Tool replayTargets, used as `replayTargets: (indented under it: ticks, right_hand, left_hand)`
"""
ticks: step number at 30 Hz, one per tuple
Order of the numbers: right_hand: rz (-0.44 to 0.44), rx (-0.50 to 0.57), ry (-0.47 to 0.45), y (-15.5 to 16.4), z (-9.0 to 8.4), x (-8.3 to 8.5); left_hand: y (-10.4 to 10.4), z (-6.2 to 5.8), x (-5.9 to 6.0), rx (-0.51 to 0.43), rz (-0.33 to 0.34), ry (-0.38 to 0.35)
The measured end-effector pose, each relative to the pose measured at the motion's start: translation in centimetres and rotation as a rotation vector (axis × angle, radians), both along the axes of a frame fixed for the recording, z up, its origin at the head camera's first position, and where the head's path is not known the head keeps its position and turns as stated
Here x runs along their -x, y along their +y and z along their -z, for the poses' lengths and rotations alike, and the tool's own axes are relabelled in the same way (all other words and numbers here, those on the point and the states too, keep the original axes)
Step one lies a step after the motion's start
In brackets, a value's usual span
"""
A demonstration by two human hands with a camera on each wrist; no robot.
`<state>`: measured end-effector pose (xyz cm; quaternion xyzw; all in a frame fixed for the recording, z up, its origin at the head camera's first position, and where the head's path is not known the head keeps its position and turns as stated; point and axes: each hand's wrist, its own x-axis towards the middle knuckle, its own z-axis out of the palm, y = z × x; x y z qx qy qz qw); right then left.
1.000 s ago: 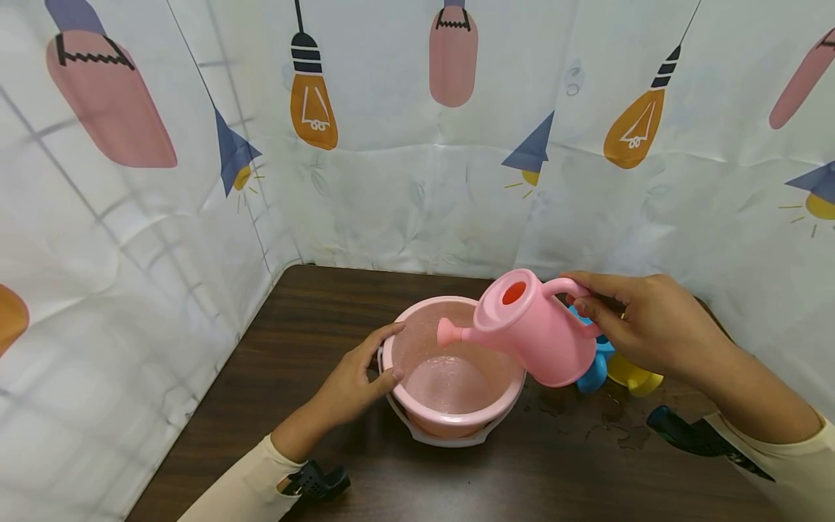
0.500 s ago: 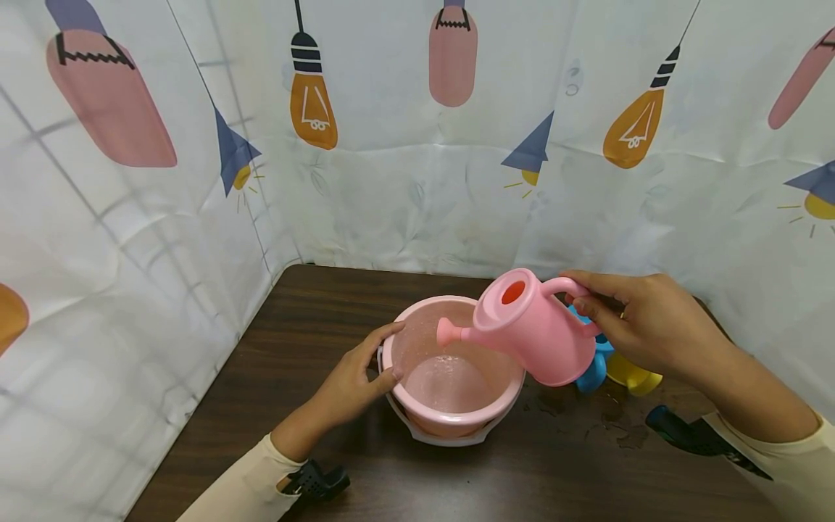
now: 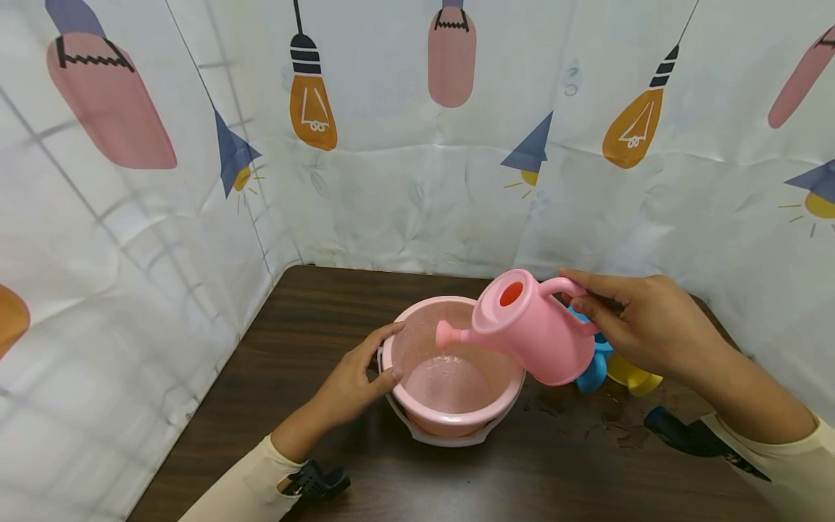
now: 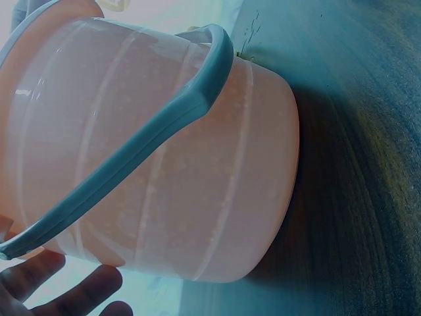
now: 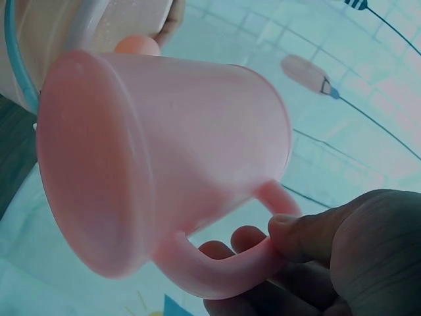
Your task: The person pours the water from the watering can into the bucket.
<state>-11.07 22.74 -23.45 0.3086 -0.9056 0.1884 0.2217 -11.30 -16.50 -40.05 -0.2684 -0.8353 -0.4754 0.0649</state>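
A pink bucket [image 3: 450,417] with a grey-white handle [image 4: 125,155] stands on the dark table. My left hand [image 3: 352,377] holds its left rim, thumb and index fingertip over the edge. In the left wrist view the other fingers [image 4: 85,293] lie along the outside wall. My right hand [image 3: 642,319] grips the handle of a pink watering can [image 3: 544,337], held in the air and tilted left. The can's sprinkler spout [image 3: 447,334] is over the bucket's opening. Droplets show below the spout, and shallow water [image 3: 450,384] glistens inside the bucket.
Behind the watering can and right hand, partly hidden, are a blue plastic item [image 3: 592,373] and a yellow one [image 3: 636,377]. Wet patches [image 3: 616,428] mark the wood table [image 3: 313,319] on the right. A printed curtain [image 3: 404,203] encloses the back and left.
The watering can has tipped very slightly further left in my right hand. My left hand and the bucket stay where they were.
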Motion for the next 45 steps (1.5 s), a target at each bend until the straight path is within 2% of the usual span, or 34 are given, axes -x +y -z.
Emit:
replayTargets:
  ticks: [9,24,29,45]
  right_hand:
    - [-0.042,0.028,0.056,-0.1,0.2,0.1]
    - [-0.046,0.051,0.098,-0.5,0.4,0.3]
    - [-0.032,0.047,0.085,-0.8,0.3,0.3]
    - [-0.063,0.015,0.135,-1.3,0.5,0.7]
  left_hand:
    - [0.0,0.0,0.0,0.001,0.0,0.002]
    - [0.0,0.1,0.0,-0.006,0.01,-0.004]
    - [0.0,0.0,0.0,-0.006,0.008,-0.009]
    - [0.0,-0.1,-0.1,0.002,0.001,-0.01]
